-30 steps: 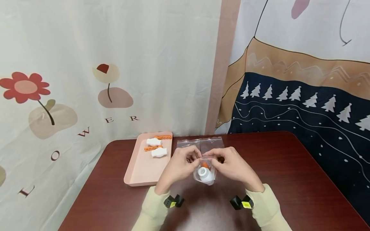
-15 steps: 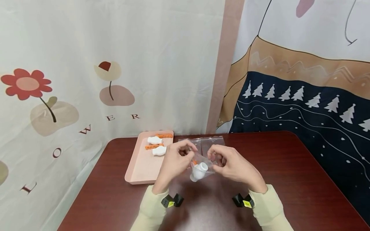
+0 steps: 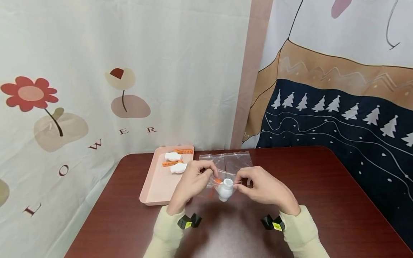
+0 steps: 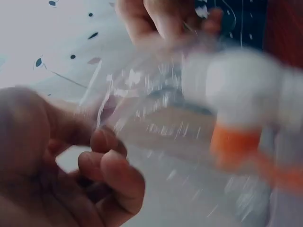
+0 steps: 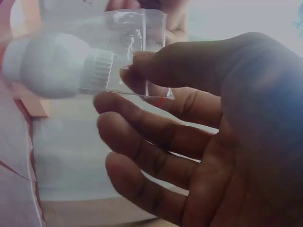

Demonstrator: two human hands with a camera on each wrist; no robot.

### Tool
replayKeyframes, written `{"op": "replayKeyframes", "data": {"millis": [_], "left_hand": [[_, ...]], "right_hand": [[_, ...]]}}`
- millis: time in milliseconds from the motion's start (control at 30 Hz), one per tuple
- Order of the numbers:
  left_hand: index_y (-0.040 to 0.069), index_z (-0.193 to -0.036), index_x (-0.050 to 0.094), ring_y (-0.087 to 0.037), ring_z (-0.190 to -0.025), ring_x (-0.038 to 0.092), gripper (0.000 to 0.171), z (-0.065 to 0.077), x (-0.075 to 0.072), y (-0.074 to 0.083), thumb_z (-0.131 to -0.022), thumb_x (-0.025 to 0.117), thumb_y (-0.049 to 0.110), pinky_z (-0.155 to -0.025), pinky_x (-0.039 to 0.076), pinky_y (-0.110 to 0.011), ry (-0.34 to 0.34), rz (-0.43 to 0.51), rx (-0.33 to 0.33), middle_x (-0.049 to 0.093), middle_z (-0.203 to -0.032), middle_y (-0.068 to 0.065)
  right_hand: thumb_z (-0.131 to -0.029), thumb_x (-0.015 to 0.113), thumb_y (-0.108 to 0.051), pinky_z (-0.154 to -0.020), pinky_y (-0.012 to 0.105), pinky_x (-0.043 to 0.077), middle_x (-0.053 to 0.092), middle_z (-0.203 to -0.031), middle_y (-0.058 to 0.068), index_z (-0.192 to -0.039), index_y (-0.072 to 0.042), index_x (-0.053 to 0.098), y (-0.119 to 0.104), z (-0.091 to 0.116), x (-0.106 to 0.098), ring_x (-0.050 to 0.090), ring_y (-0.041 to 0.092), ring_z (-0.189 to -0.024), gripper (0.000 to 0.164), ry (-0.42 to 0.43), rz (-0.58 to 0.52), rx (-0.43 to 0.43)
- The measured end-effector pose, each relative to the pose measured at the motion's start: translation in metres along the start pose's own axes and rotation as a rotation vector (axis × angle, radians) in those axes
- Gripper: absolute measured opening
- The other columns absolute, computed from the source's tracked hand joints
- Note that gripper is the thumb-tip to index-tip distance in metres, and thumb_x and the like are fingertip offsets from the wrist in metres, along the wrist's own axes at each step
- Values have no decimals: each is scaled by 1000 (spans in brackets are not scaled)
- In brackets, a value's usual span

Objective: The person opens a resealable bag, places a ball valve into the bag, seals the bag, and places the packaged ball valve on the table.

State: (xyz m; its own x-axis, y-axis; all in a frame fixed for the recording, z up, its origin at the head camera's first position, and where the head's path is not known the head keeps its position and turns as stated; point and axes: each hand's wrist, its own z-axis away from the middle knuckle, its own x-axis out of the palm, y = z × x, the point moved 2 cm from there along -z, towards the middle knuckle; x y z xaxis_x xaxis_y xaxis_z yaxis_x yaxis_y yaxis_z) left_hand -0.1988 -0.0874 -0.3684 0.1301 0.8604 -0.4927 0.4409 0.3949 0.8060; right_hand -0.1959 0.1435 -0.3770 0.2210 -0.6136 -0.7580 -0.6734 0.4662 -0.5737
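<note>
Between my two hands hangs a clear zip-lock bag containing a white plastic fitting and an orange strip-like piece. The fitting has a rounded middle and a ribbed end, as the right wrist view shows. My left hand pinches the bag's upper left edge. On the opposite side, my right hand holds the zip edge between thumb and forefinger, its other fingers loosely bent below. In the left wrist view the bag and its contents are blurred.
A pink tray stands left of my hands on the dark red table. White fittings and orange strips lie in its far part. Flat clear bags lie behind my hands. A printed curtain hangs along the table's back.
My hands have moved apart from close together at the bag's top. The bag swung left, then back toward the middle, and my right hand again pinches its right edge.
</note>
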Motion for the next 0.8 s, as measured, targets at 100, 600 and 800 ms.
{"op": "replayKeyframes", "data": {"millis": [100,600,800], "left_hand": [[16,-76,73,-4,-53,41,34,1,-4,-3,-89,49,-5,-51,38,-21,-88,-96,55,62,-68,1],[19,-65,46,-3,-64,40,27,2,-9,-5,-85,49,1,-61,34,-18,-316,-120,294,37,-67,11],[21,-78,61,-6,-74,58,19,1,-12,-9,-90,69,8,-68,53,-26,-252,-72,382,58,-79,11]], "right_hand": [[-92,76,-15,-61,22,51,61,-80,-15,-88,-23,70,2,2,-5,54,1,-71,12,37,13,-19],[-91,78,-13,-58,24,50,64,-78,-13,-89,-22,72,0,6,-18,56,3,-70,11,111,-52,-30],[-89,79,-9,-58,22,48,64,-79,-13,-90,-24,73,-1,10,-26,56,5,-71,16,159,-41,18]]}}
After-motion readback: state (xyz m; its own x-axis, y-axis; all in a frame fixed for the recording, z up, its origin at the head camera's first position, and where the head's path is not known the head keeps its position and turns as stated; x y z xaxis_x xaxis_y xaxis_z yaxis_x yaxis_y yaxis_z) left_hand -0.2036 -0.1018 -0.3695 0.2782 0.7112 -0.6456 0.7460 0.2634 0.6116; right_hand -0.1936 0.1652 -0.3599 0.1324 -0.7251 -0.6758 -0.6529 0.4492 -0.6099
